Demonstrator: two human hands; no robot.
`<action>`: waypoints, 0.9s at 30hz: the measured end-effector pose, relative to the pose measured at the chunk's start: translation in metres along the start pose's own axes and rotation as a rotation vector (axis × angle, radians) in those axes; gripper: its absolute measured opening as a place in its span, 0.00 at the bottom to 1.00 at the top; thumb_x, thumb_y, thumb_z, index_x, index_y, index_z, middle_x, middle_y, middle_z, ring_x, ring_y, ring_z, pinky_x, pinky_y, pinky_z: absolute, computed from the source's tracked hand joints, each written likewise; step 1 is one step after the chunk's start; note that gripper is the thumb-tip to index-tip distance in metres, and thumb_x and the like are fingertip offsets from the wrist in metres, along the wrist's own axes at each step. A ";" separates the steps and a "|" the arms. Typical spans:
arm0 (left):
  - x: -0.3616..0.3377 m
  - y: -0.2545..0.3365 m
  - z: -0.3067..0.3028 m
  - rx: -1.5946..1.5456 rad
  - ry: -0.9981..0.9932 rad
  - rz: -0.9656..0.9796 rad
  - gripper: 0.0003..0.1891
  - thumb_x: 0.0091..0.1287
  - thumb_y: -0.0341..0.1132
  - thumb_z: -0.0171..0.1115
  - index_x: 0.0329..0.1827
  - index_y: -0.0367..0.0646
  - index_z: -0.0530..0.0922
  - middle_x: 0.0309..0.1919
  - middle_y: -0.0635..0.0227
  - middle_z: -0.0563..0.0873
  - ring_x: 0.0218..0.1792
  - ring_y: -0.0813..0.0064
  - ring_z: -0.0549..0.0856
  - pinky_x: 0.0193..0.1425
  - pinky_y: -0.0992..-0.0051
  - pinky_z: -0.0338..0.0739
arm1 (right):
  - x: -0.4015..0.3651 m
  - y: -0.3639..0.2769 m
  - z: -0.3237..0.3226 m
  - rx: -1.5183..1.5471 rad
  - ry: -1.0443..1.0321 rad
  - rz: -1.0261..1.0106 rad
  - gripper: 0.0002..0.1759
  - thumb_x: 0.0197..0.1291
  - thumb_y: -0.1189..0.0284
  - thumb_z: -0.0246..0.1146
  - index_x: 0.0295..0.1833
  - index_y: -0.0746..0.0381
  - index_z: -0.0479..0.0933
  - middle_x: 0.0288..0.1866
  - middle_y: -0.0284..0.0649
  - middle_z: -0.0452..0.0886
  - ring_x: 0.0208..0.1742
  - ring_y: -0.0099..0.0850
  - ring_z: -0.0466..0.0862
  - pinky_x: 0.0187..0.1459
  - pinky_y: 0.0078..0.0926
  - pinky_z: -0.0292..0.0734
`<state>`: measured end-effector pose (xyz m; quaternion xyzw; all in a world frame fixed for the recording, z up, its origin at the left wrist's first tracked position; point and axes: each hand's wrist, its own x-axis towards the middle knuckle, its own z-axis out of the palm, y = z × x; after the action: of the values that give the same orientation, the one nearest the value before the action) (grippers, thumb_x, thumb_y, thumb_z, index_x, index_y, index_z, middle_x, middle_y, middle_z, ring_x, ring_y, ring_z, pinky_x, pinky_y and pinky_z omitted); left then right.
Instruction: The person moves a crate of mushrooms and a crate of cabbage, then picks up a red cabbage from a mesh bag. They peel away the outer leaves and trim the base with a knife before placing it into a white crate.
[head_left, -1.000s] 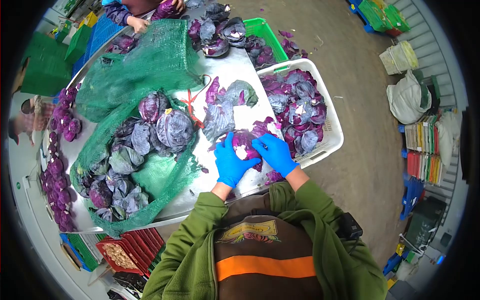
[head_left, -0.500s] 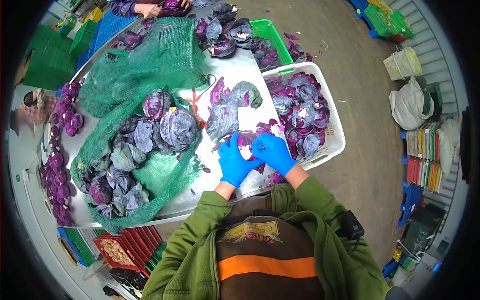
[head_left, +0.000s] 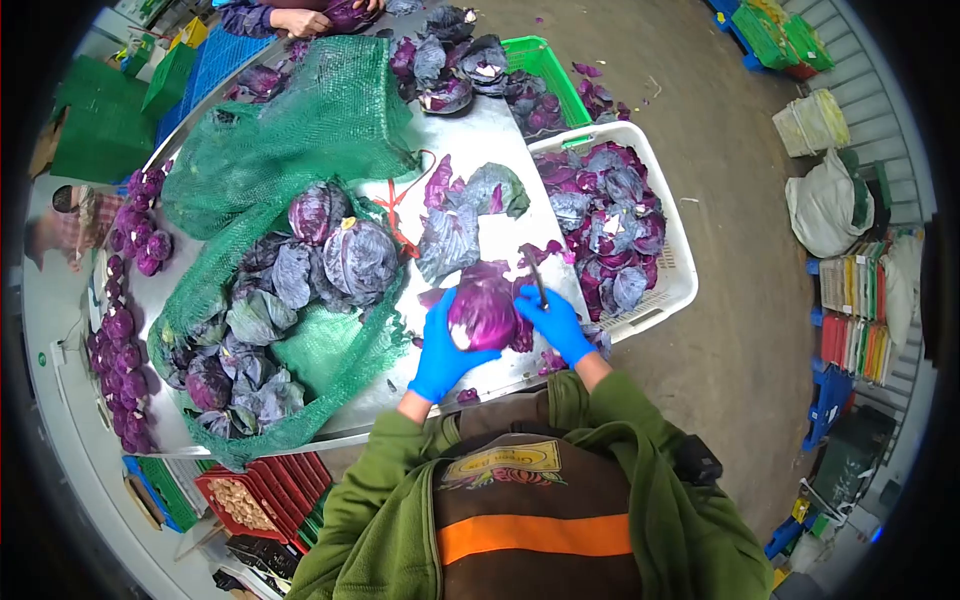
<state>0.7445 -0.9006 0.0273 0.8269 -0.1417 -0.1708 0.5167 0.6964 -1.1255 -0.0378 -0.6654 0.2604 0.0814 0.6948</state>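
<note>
Blue gloves cover both hands, and the left hand (head_left: 440,350) cups a glossy purple cabbage (head_left: 485,305) from its left and near sides, thumb spread along the lower edge. That cabbage sits at the near end of a metal surface (head_left: 470,140), right before the wearer's body, with a pale cut patch at its lower left. Just to its right, the right hand (head_left: 557,322) is curled around a slim dark knife-like tool (head_left: 536,275) that points away from the wearer; whether those fingers also touch the cabbage I cannot tell. Loose leaves (head_left: 448,240) lie beyond the cabbage, near a red tie (head_left: 392,210). To the left, a green mesh bag (head_left: 285,130) spreads over the surface, with darker, leafy cabbages (head_left: 360,257) lying in its nearer part, and smooth purple heads (head_left: 118,325) line the far left edge. A white crate (head_left: 684,260) full of leaves stands against the right side, a green crate (head_left: 565,85) beyond it. At the top, another person's hand (head_left: 300,22) is beside a purple head. On the wearer's brown apron (head_left: 530,500), above an orange band (head_left: 535,535), a yellow label (head_left: 500,462) seems to read "Green Box"; its smaller lettering is illegible.
</note>
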 end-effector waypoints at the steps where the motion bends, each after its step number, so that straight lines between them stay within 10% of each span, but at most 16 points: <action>1: -0.011 -0.006 0.000 -0.145 0.014 -0.071 0.62 0.39 0.50 0.87 0.75 0.36 0.57 0.67 0.50 0.69 0.67 0.55 0.72 0.72 0.59 0.67 | -0.012 -0.016 0.010 -0.123 -0.033 -0.013 0.27 0.60 0.57 0.72 0.58 0.65 0.80 0.42 0.34 0.82 0.43 0.25 0.81 0.47 0.27 0.78; 6: -0.023 -0.003 0.006 -0.426 0.124 -0.434 0.59 0.41 0.48 0.87 0.73 0.33 0.59 0.67 0.51 0.69 0.66 0.60 0.73 0.71 0.63 0.70 | -0.021 -0.022 0.014 -0.130 -0.146 -0.038 0.25 0.60 0.57 0.72 0.53 0.64 0.80 0.39 0.36 0.81 0.39 0.27 0.82 0.42 0.28 0.78; 8: -0.024 0.002 0.014 -0.279 0.190 -0.377 0.58 0.41 0.48 0.87 0.71 0.33 0.60 0.66 0.52 0.69 0.66 0.61 0.73 0.71 0.63 0.70 | 0.003 -0.014 -0.009 -0.428 0.007 -0.001 0.23 0.58 0.58 0.73 0.51 0.64 0.80 0.39 0.39 0.82 0.37 0.30 0.83 0.41 0.30 0.78; 10: -0.021 0.002 0.015 -0.139 0.218 -0.214 0.57 0.41 0.47 0.87 0.71 0.36 0.60 0.65 0.52 0.69 0.66 0.58 0.72 0.70 0.62 0.70 | -0.002 -0.048 -0.004 -0.537 0.384 -0.398 0.19 0.59 0.58 0.71 0.48 0.60 0.80 0.41 0.41 0.82 0.40 0.35 0.84 0.43 0.33 0.79; 15: -0.020 0.004 0.015 0.052 0.188 -0.066 0.56 0.40 0.46 0.87 0.72 0.43 0.60 0.66 0.51 0.67 0.67 0.51 0.71 0.71 0.59 0.69 | -0.031 -0.088 0.025 -0.664 -0.122 -0.195 0.26 0.53 0.49 0.73 0.46 0.58 0.81 0.41 0.41 0.82 0.41 0.37 0.85 0.43 0.35 0.79; 27: -0.028 0.015 0.018 0.193 0.148 -0.105 0.57 0.40 0.46 0.86 0.73 0.46 0.60 0.72 0.47 0.61 0.70 0.45 0.68 0.71 0.56 0.70 | -0.032 -0.090 0.023 -0.711 -0.088 -0.276 0.17 0.54 0.58 0.67 0.43 0.59 0.82 0.32 0.42 0.84 0.37 0.42 0.86 0.41 0.41 0.80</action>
<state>0.7102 -0.9100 0.0369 0.8893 -0.0756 -0.1218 0.4343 0.7159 -1.1046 0.0561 -0.8895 0.0937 0.1010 0.4356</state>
